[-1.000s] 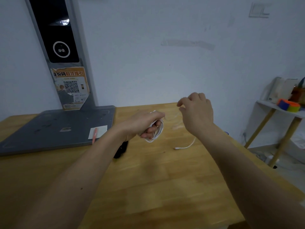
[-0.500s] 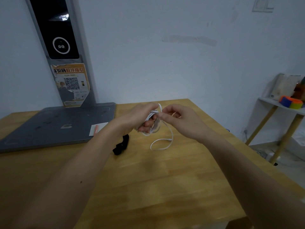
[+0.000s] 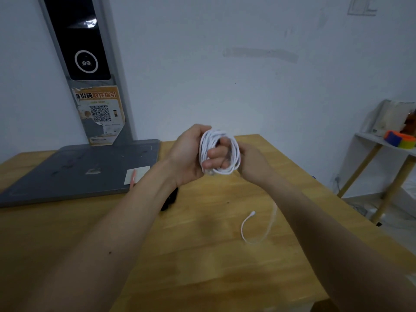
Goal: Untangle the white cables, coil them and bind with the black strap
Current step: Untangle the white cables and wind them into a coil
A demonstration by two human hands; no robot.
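Now I note the white cable (image 3: 219, 154) has gone from loose loops to a fat coil gripped in my left hand (image 3: 193, 154), right hand (image 3: 252, 163) curled against it feeding a short tail (image 3: 258, 226) hanging over the bench (image 3: 202, 255); black strap (image 3: 170, 199) unused.

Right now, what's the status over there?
Left hand grips white cable coil; right hand steadies it. Loose tail remains. Black strap on wooden table, untouched.
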